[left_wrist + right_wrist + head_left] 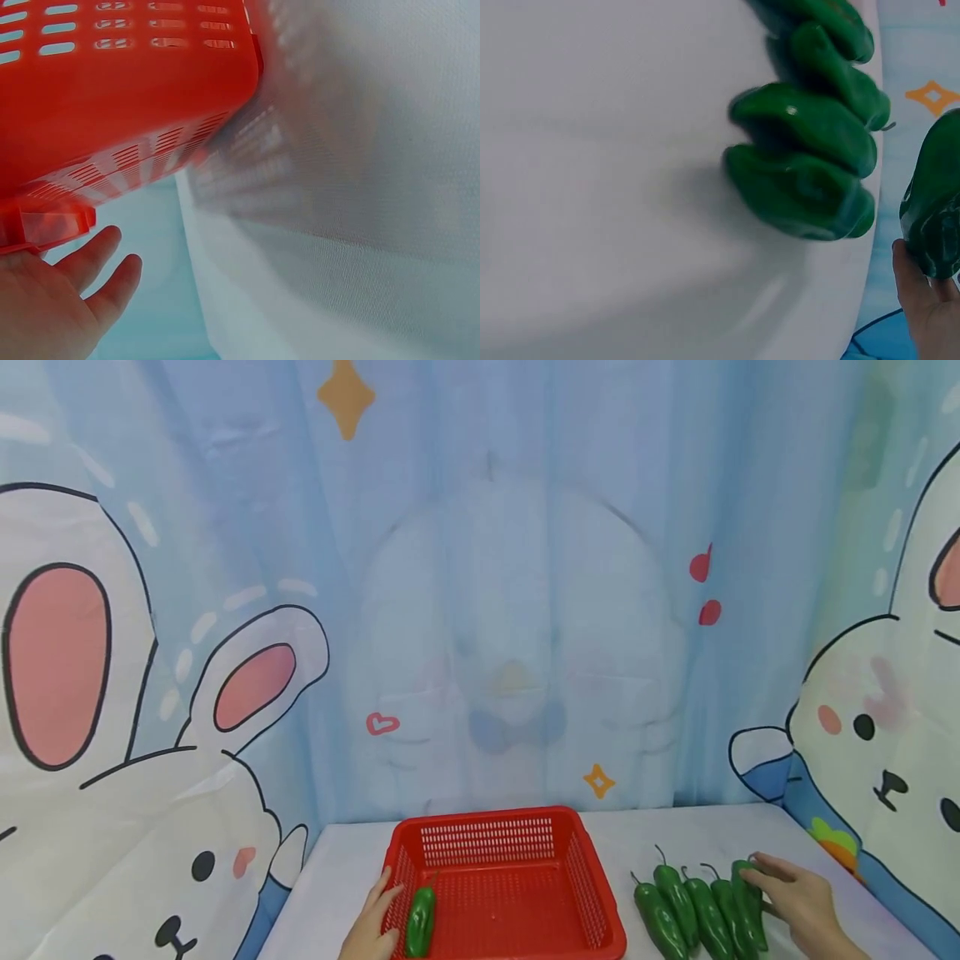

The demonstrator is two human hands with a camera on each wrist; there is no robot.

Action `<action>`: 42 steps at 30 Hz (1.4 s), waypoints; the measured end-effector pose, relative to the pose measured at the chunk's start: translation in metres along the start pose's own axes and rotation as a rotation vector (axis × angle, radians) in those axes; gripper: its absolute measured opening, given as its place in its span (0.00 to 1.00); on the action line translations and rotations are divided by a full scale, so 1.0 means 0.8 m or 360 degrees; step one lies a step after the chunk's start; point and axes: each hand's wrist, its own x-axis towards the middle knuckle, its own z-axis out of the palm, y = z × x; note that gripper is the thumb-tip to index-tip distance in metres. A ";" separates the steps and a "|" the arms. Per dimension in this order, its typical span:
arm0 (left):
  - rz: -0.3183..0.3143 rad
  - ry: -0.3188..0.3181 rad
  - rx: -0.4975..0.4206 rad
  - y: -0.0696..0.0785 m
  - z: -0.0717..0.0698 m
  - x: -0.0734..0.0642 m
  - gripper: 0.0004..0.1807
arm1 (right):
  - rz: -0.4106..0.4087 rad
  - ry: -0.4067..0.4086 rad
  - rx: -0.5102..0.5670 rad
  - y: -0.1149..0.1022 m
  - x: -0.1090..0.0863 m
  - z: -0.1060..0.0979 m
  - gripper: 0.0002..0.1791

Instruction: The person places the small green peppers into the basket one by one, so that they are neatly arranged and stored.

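Observation:
A red plastic basket (487, 881) with slotted sides stands on the table, a green pepper (422, 922) lying along its left side. My left hand (369, 922) holds the basket's left rim, its thumb toward the inside; in the left wrist view two fingers (120, 285) extend loosely outside the wall. With my right hand (798, 893), I grip another green pepper (747, 902) near its stem end. The right wrist view shows this pepper (934, 195) raised apart from a row of several green peppers (802, 191), partly cut off by the frame edge.
The pepper row (678, 897) lies on the white tabletop (618, 843), right of the basket. A blue curtain (525, 568) printed with cartoon rabbits hangs behind the table and along both sides.

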 end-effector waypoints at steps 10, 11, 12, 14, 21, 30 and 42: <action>-0.0058 -0.0017 0.0014 0.001 0.002 -0.001 0.36 | -0.0097 -0.0054 0.0203 -0.043 -0.025 0.012 0.41; -0.0065 -0.0012 0.0019 0.002 0.003 -0.001 0.36 | -0.0099 -0.0064 0.0216 -0.046 -0.027 0.013 0.41; -0.0072 -0.0008 0.0019 0.002 0.003 -0.001 0.36 | -0.0097 -0.0071 0.0234 -0.049 -0.029 0.014 0.41; -0.0094 -0.0008 0.0007 0.004 0.003 0.001 0.36 | -0.0085 -0.0086 0.0252 -0.056 -0.033 0.018 0.41; -0.0109 -0.0022 -0.0003 0.008 0.005 0.004 0.36 | -0.0142 -0.0193 0.0311 -0.075 -0.049 0.033 0.41; -0.0038 0.0008 0.0034 0.008 0.002 -0.004 0.36 | -0.0184 -0.0267 0.0383 -0.093 -0.065 0.064 0.39; -0.0064 0.0019 -0.0001 0.008 0.002 -0.006 0.37 | -0.0279 -0.0342 0.0378 -0.118 -0.086 0.119 0.35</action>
